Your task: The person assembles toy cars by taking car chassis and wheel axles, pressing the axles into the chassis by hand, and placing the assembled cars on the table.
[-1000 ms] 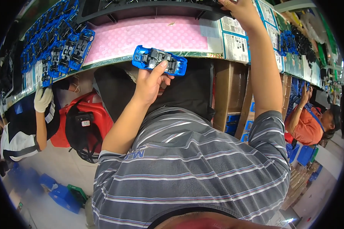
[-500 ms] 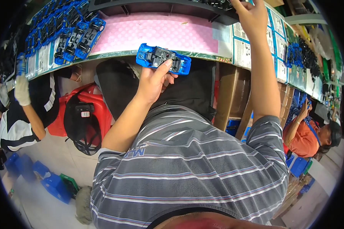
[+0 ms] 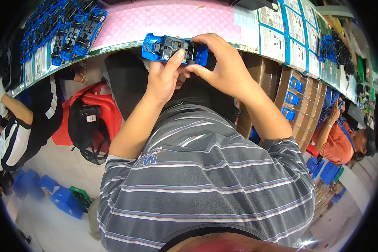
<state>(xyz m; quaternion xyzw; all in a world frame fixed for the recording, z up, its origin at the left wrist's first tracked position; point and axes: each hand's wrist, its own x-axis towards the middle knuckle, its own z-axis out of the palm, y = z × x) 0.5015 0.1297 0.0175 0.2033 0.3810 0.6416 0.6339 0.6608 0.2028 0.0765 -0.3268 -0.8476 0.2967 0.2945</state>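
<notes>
A blue toy car (image 3: 151,47) is held over the bench's near edge, its underside up and a black chassis showing inside the blue shell. My left hand (image 3: 164,77) is closed around it from below, thumb pressed on the chassis. At the car's right end, my right hand (image 3: 222,67) pinches a dark wheel axle (image 3: 192,53) between thumb and forefinger, set crosswise against the underside. The fingertips partly hide where the axle meets the chassis.
Rows of similar blue-and-black cars (image 3: 73,35) lie on the bench at left. Pink padding (image 3: 155,19) covers the middle, with a black tray (image 3: 256,3) at the far edge. Printed boxes (image 3: 273,42) are at right. Co-workers sit on both sides.
My right hand has come from the black tray at the far edge down to the car's right end, with the wheel axle. The car has shifted slightly left and up in my left hand.
</notes>
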